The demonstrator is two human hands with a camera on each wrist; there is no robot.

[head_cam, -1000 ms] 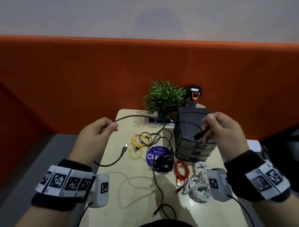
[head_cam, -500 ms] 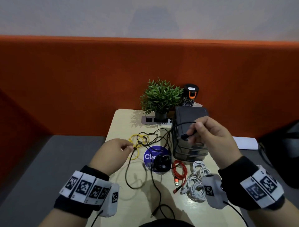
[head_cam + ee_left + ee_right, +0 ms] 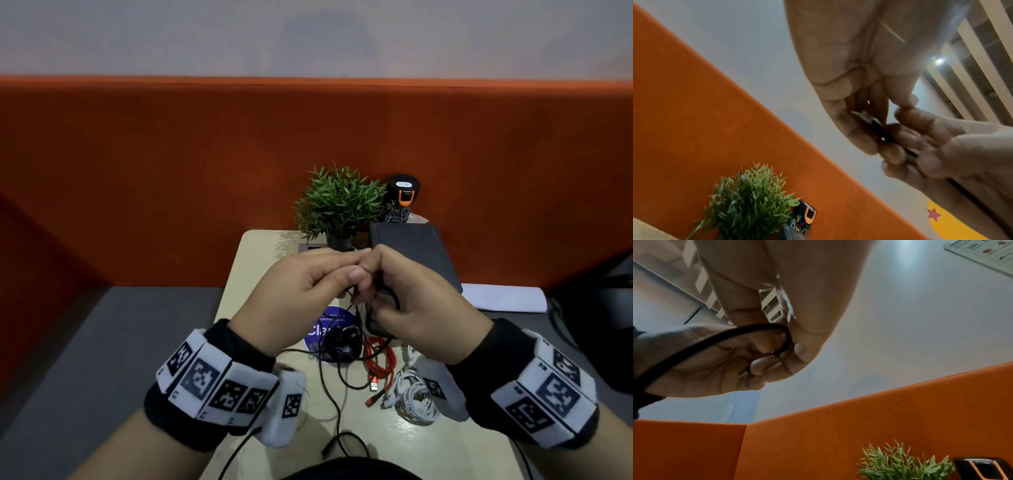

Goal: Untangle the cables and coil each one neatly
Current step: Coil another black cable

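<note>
My left hand [image 3: 342, 269] and right hand [image 3: 383, 291] meet fingertip to fingertip above the middle of the table [image 3: 250, 274]. Both pinch the black cable [image 3: 338, 411], which hangs from them and trails in loose loops toward the near edge. In the left wrist view the left hand [image 3: 879, 120] holds the cable's plug end [image 3: 869, 119] while the right hand's fingers [image 3: 906, 134] curl round the cord. In the right wrist view the cable [image 3: 756, 330] bends into a loop at my right hand [image 3: 785, 350]. A red cable [image 3: 380, 359] and a white cable [image 3: 416, 397] lie bundled below my right hand.
At the far end of the table stand a potted plant [image 3: 339, 205], a black bottle with an orange clasp [image 3: 402, 198] and a dark drawer box [image 3: 421, 253]. A blue round sticker [image 3: 325, 325] bears a black coiled bundle [image 3: 344, 341]. Orange partition behind; grey floor left.
The left hand, first out to the left and then down by the yellow cable, has risen to meet the right hand. The right hand has shifted left and inward with the cable.
</note>
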